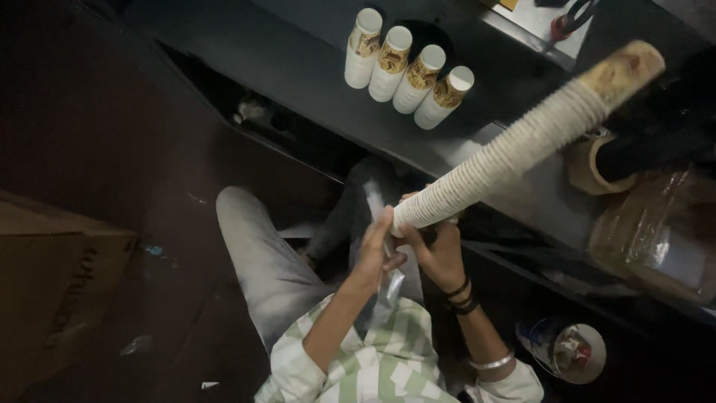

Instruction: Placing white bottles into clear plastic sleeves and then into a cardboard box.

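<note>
A long stack of nested white paper cups (514, 149) slants up to the right over the dark counter. My right hand (440, 250) grips the stack's lower end from beneath. My left hand (377, 242) pinches a clear plastic sleeve (388, 283) at the same end; the sleeve hangs down between my hands. Several short stacks of printed paper cups (406, 71) stand in a row on the counter beyond.
The dark counter (298, 67) runs diagonally across the top. A cardboard box (52, 283) sits at the left on the floor. A clear bag (656, 231) lies at the right, with a round container (570, 351) below it. My grey trouser leg (261, 254) extends under the counter.
</note>
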